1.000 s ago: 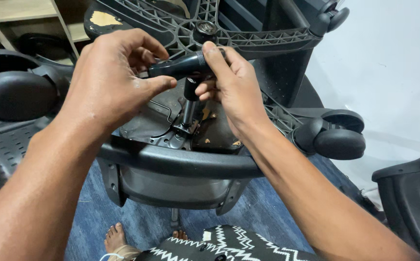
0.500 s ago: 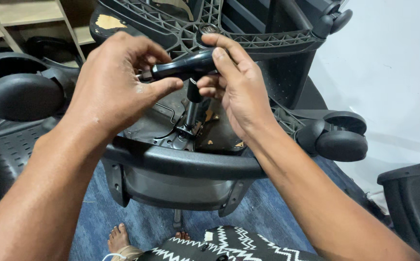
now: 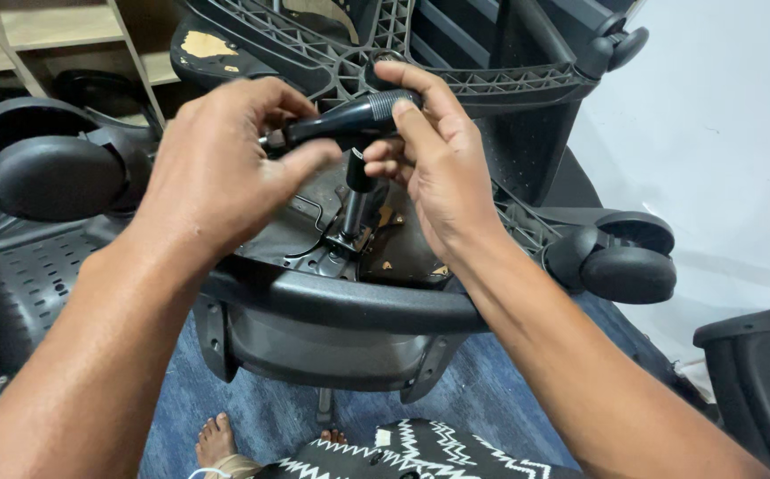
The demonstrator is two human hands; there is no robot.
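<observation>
A black lever [image 3: 349,118] with a ribbed end lies crosswise between both hands, above the underside of an upturned office chair. The left hand [image 3: 225,164] pinches its near end between thumb and curled fingers; the right hand [image 3: 433,168] closes thumb and fingertips on the ribbed end. Just below the lever, a short black post [image 3: 355,200] rises from the metal plate [image 3: 314,239] under the seat. The chair's star base [image 3: 456,80] with its wheels [image 3: 629,266] lies beyond, and an armrest [image 3: 52,177] sits to the left. A blue carpet [image 3: 252,412] lies beneath.
</observation>
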